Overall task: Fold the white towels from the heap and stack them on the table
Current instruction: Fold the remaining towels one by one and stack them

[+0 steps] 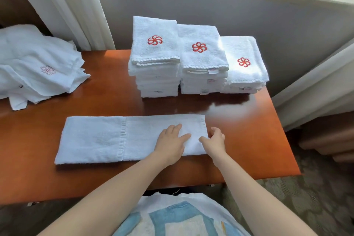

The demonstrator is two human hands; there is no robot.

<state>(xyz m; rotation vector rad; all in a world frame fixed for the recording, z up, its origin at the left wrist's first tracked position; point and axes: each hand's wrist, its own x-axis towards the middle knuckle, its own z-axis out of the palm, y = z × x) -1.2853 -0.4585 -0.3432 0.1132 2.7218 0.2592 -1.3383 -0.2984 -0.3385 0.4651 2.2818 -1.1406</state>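
Our left hand (171, 141) presses flat on the towel (92, 138), right hand (215, 140) pinches its end. Risk: layers slip when we fold, leaving skewed edges.

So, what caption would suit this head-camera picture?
Left hand presses the folded towel flat, right hand grips its end; three stacks stand behind.

The tabletop (249, 140) is reddish-brown. The flat towel (95, 140) on it is plain white; the stacks (203, 57) at its far edge bear red pinwheel emblems, the white heap (34, 59) at its left end a faint pink one.
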